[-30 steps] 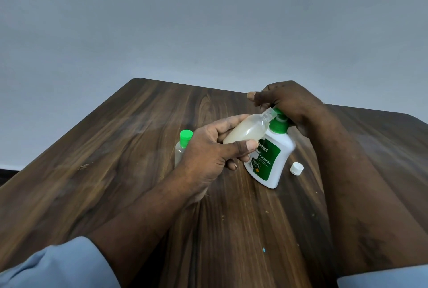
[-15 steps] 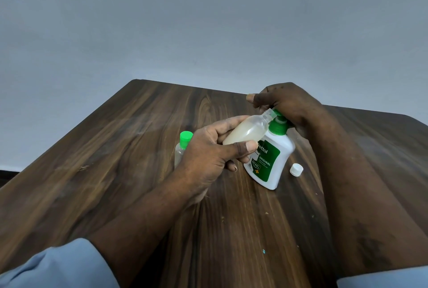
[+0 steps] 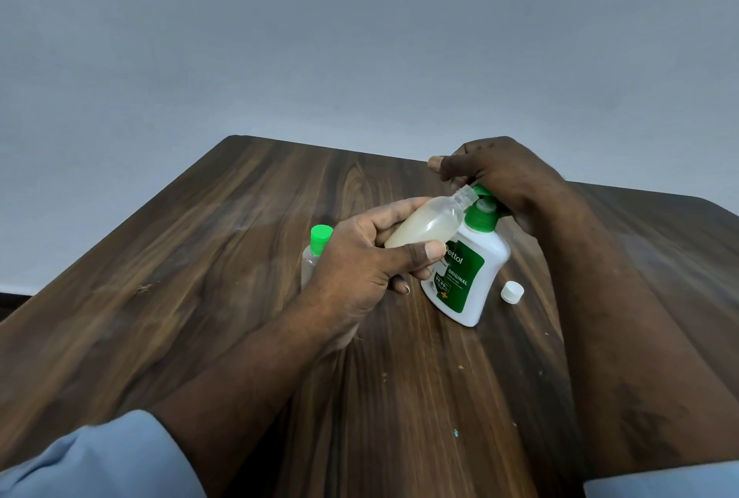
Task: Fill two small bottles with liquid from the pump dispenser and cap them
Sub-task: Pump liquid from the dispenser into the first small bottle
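My left hand (image 3: 360,265) grips a small clear bottle (image 3: 430,223), tilted, holding pale cloudy liquid. Its open neck touches the green spout of the pump dispenser (image 3: 468,277), a white bottle with a green label standing on the table. My right hand (image 3: 500,173) rests on top of the green pump head, fingers curled over it. A second small bottle (image 3: 314,257) with a green cap stands upright just behind my left hand, partly hidden by it. A loose white cap (image 3: 512,292) lies on the table right of the dispenser.
Everything sits on a dark wooden table (image 3: 200,297) whose far edge meets a plain grey wall. Small crumbs and a tiny blue speck (image 3: 456,433) dot the near tabletop. My forearms in light blue sleeves cross the near table.
Hardly anything differs: both hands hold the same positions, with the small bottle's neck still at the pump spout.
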Demonstrator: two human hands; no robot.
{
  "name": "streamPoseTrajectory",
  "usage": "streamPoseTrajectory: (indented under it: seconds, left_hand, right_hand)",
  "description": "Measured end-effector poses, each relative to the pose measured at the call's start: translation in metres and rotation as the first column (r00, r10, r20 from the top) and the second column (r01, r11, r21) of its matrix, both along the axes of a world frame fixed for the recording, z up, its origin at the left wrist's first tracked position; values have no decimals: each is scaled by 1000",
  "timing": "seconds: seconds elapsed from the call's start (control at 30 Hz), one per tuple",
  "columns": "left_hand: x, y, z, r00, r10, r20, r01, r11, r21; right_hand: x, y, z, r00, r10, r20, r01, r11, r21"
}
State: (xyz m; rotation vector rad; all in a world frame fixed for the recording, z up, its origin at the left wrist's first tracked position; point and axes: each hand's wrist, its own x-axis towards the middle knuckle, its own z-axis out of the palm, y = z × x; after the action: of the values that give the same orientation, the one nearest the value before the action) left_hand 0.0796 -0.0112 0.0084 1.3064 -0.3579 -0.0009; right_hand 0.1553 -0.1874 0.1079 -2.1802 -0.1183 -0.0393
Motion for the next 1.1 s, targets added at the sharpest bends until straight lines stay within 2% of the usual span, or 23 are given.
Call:
streamPoseTrajectory:
  seconds: [0.13,0.57,1.1]
  left_hand:
    - [0,0,0,1000,3,-8,-3,1000,6]
    - [2,0,-2,1000,2,-12,-1,1000,18]
    - [0,-1,-1,1000,8,-7,-7,1000,14]
  right_hand:
    - [0,0,-1,1000,2,-14,-3,999,-38]
    - [3,-1,-1,1000,-11,1,11,1000,10]
    - [0,0,1,1000,-18,19,18,1000,-13]
